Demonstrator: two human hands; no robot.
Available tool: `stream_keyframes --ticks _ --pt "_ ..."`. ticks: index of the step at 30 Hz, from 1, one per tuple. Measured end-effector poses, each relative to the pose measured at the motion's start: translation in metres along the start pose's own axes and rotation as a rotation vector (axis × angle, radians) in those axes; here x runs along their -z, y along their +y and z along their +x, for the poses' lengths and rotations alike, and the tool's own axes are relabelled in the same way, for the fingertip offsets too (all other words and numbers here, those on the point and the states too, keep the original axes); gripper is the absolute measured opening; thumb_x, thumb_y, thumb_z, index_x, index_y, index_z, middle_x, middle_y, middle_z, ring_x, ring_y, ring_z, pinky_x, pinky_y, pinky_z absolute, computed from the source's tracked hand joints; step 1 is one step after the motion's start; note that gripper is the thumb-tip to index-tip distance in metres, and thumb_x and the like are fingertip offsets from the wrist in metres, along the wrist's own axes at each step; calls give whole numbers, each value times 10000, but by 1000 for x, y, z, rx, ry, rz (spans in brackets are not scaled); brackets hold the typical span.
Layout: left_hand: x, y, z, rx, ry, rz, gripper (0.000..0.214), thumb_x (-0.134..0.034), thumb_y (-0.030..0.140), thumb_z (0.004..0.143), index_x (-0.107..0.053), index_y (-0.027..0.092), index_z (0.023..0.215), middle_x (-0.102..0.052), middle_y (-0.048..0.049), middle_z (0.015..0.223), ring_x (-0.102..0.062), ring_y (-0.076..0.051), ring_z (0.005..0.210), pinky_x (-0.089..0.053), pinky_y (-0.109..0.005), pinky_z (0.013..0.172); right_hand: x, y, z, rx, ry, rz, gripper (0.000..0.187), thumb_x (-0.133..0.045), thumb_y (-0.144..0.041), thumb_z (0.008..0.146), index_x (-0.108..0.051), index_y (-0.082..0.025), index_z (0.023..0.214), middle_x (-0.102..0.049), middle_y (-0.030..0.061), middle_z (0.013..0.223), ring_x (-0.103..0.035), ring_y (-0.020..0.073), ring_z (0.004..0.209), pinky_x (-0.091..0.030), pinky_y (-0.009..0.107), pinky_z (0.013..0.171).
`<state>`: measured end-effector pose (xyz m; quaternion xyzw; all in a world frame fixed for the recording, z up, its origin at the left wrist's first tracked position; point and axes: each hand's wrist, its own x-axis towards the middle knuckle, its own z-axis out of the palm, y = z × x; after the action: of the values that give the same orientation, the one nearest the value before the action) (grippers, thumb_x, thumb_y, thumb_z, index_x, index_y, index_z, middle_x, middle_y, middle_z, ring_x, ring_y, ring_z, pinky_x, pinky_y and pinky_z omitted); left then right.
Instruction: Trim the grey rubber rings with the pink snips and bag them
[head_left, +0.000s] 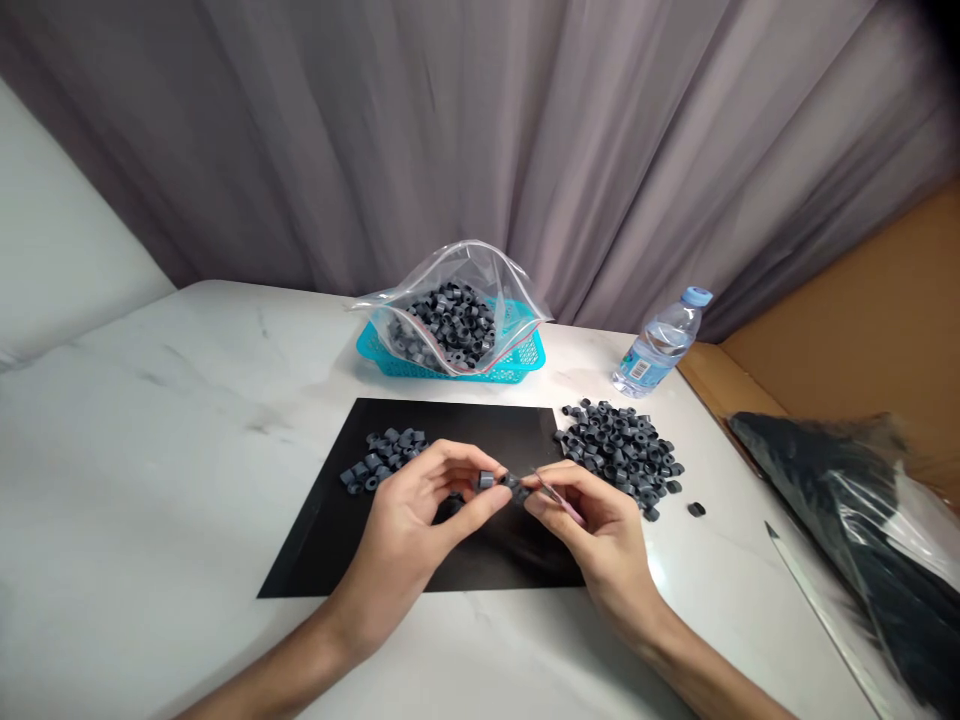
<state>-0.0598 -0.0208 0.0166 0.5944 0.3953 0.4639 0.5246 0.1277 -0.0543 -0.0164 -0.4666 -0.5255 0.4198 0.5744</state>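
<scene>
My left hand (412, 520) is closed in a pinch around a small grey plastic cap (486, 480), above the black mat (495, 565). Facing it, my right hand (600, 515) pinches a slim tool (561, 502) with a pinkish length and a thin pointed end; its exact kind does not show. Between the two hands' fingertips is another small dark piece (517, 490), partly covered by the fingers. A small pile of grey caps (386, 452) lies on the mat behind my left hand. The larger pile of caps (619, 445) is just beyond my right hand.
Behind the mat stands a turquoise basket (367, 345) holding an open zip bag (517, 275) of similar caps. A water bottle (658, 345) is at the back right. Along the right lie a cardboard box (847, 330) and a dark plastic-wrapped bundle (832, 500). A curtain (450, 130) hangs behind.
</scene>
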Motion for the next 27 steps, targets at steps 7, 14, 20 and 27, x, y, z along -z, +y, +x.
stream_keyframes --ticks 7,14,20,27 --pt "0 3 2 36 29 -13 160 -829 284 804 -727 236 918 -745 2 950 -706 -174 941 -572 -266 889 0 0 4 -78 10 117 175 -789 -386 834 -766 -226 900 -716 23 840 -647 169 762 -535 281 691" --pt "-3 1 -1 51 -11 -58 136 -816 270 823 -722 259 920 -739 27 955 -717 -156 953 -587 -234 888 1 -1 4 -62 8 80 168 -814 -362 805 -772 -233 903 -719 17 848 -648 166 753 -544 279 696" --pt "0 2 0 94 -7 -81 161 -825 273 819 -715 257 937 -736 31 962 -734 -152 944 -588 -200 841 3 -4 4 -8 -18 44 124 -823 -283 814 -792 -260 932 -686 3 867 -614 144 763 -483 253 681" --pt "-3 7 -3 178 -18 -177 186 -831 310 814 -711 224 927 -743 9 959 -762 -183 900 -623 -263 864 5 -1 4 -25 -48 103 133 -797 -268 850 -803 -305 978 -679 0 906 -611 137 808 -472 247 709"
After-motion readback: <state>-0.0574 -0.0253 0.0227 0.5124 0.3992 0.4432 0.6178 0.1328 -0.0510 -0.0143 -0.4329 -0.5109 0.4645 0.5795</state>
